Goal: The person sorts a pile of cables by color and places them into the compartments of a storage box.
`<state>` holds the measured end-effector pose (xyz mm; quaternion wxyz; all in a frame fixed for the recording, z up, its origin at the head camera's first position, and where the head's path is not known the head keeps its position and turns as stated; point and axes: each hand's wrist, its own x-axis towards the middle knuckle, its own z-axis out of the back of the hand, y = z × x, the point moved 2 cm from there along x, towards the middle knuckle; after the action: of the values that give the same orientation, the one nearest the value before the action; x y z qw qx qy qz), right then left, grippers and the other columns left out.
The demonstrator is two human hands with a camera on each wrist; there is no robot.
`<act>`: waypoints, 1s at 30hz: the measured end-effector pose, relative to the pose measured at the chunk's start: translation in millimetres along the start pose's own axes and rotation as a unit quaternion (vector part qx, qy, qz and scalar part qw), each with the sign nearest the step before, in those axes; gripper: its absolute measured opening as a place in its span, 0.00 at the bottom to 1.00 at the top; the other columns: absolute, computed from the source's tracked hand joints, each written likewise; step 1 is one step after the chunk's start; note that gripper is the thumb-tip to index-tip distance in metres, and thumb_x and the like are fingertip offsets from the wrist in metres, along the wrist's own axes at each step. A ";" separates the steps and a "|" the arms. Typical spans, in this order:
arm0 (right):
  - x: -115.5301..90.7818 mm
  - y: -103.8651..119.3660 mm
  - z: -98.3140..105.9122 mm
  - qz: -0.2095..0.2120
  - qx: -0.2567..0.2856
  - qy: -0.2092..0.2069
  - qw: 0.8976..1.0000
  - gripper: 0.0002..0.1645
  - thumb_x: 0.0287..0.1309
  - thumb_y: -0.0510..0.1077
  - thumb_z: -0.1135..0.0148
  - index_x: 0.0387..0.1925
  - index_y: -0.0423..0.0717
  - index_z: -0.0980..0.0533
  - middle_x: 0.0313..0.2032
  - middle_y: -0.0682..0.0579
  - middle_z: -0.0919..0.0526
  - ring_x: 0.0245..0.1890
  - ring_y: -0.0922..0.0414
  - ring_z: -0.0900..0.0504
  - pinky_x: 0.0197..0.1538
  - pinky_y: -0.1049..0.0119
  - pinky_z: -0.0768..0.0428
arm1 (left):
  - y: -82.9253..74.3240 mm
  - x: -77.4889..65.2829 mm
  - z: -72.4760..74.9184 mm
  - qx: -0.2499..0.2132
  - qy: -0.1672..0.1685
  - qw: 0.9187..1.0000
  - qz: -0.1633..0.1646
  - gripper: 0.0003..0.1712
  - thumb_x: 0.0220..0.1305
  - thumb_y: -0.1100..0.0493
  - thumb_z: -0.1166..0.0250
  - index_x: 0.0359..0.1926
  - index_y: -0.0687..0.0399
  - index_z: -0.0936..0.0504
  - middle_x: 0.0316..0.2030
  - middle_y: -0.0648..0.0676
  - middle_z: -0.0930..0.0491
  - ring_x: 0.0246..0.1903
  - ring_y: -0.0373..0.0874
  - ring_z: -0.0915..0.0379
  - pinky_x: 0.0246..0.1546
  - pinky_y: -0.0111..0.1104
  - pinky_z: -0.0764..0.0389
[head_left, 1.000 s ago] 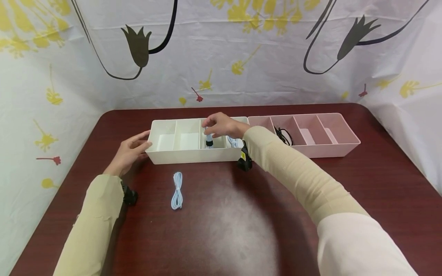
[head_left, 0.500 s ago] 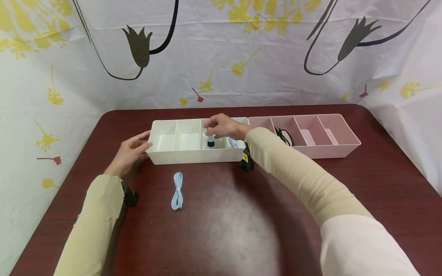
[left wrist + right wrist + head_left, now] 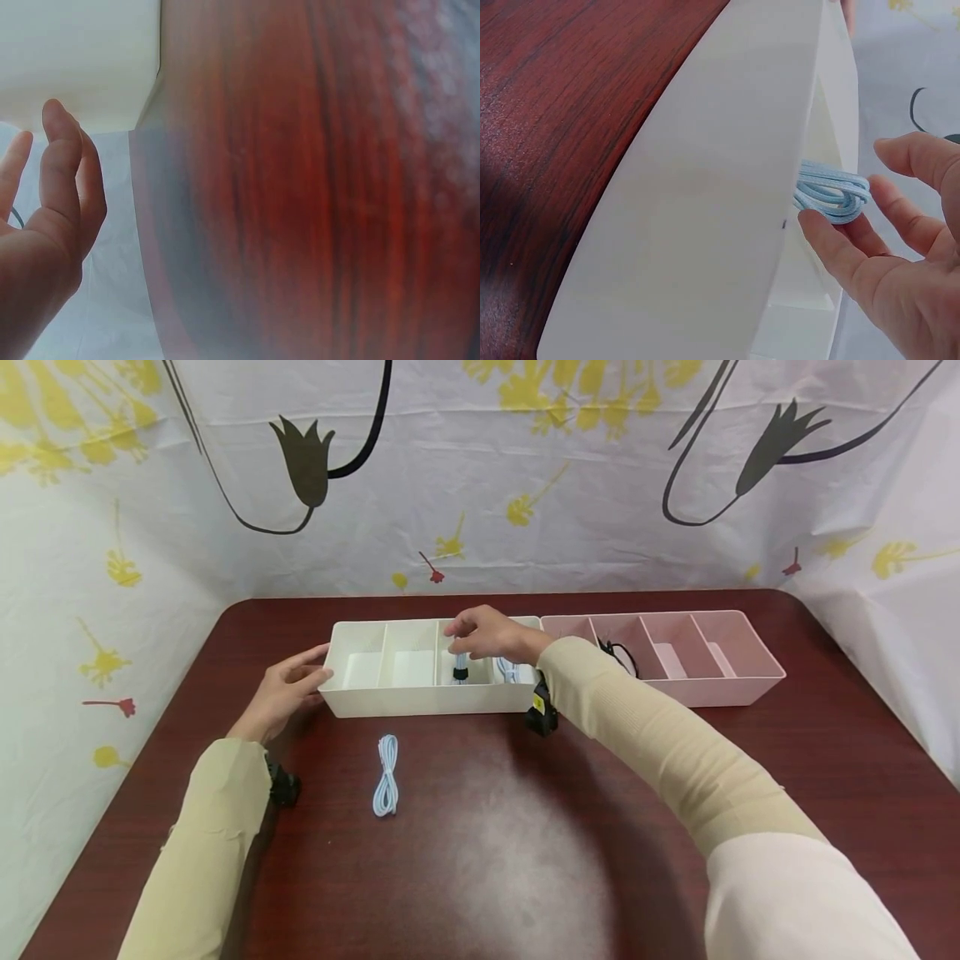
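Note:
In the head view my right hand (image 3: pixel 491 635) is over the third compartment of a white divided box (image 3: pixel 435 700). Its fingertips pinch the upper loop of a bundled light-blue cable (image 3: pixel 461 662), which stands upright inside with a black band round it. The loop of this light-blue cable (image 3: pixel 832 191) shows between the fingers in the right wrist view. My left hand (image 3: pixel 281 693) rests its fingertips against the box's left end, with fingers extended. A second coiled light-blue cable (image 3: pixel 386 775) lies on the table in front of the box.
Another coiled pale-blue cable (image 3: pixel 507 670) lies in the white box's rightmost compartment, partly behind my right wrist. A pink divided box (image 3: pixel 720 692) adjoins on the right, with a black cable (image 3: pixel 621 657) inside. Behind the table (image 3: pixel 465 877) hangs a patterned cloth (image 3: pixel 585 552).
My right wrist has edged slightly to the right, while its fingertips stay on the cable in the same compartment. The left hand keeps its place at the box end.

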<state>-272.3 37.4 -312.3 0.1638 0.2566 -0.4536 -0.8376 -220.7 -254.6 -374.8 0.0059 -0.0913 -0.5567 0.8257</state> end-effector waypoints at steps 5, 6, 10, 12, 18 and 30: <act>-2.1 1.9 2.4 0.006 -0.014 -0.003 1.000 0.21 0.57 0.37 0.45 0.52 0.35 0.32 0.51 0.42 0.32 0.52 0.52 0.32 0.50 0.59 0.28 | -0.5 -0.4 0.0 -0.002 -0.001 1.000 0.004 0.36 0.59 0.45 0.44 0.66 0.46 0.44 0.56 0.62 0.37 0.49 0.47 0.35 0.46 0.36 0.27; -2.5 2.4 2.9 0.007 -0.016 -0.004 1.000 0.21 0.57 0.37 0.45 0.52 0.35 0.32 0.51 0.42 0.32 0.52 0.52 0.32 0.50 0.59 0.28 | -0.5 -0.6 0.0 -0.002 -0.001 1.000 0.005 0.36 0.59 0.44 0.44 0.66 0.46 0.44 0.56 0.62 0.37 0.49 0.47 0.35 0.46 0.36 0.27; -3.5 3.5 5.0 0.010 -0.023 -0.010 1.000 0.21 0.56 0.37 0.44 0.52 0.35 0.32 0.51 0.41 0.32 0.52 0.52 0.33 0.50 0.59 0.28 | -0.6 -0.7 0.2 -0.004 -0.001 1.000 0.004 0.37 0.59 0.44 0.44 0.66 0.47 0.44 0.56 0.61 0.37 0.49 0.47 0.35 0.44 0.33 0.27; -4.1 4.4 6.2 0.012 -0.023 -0.013 1.000 0.21 0.56 0.37 0.44 0.51 0.34 0.31 0.51 0.41 0.32 0.51 0.52 0.33 0.50 0.59 0.28 | -0.4 -0.5 0.3 -0.005 -0.001 1.000 0.004 0.37 0.58 0.44 0.44 0.66 0.47 0.44 0.55 0.62 0.37 0.48 0.46 0.35 0.43 0.31 0.26; -7.5 8.4 11.4 0.010 -0.020 -0.015 1.000 0.21 0.56 0.38 0.44 0.52 0.36 0.32 0.50 0.43 0.31 0.49 0.52 0.31 0.48 0.60 0.27 | 0.0 -0.5 0.0 -0.005 -0.001 1.000 0.004 0.37 0.58 0.44 0.44 0.66 0.47 0.44 0.55 0.62 0.37 0.48 0.46 0.35 0.41 0.30 0.26; -10.4 15.0 16.9 0.018 0.019 -0.013 1.000 0.20 0.57 0.36 0.46 0.52 0.34 0.33 0.48 0.44 0.30 0.48 0.52 0.30 0.50 0.55 0.29 | -0.3 -0.9 -1.0 -0.002 -0.008 1.000 0.007 0.36 0.59 0.44 0.44 0.66 0.45 0.44 0.55 0.61 0.36 0.49 0.46 0.35 0.43 0.33 0.26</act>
<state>-272.9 46.1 -289.0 0.1680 0.2404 -0.4757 -0.8292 -219.7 -253.7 -374.8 -0.0040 -0.0888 -0.5573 0.8255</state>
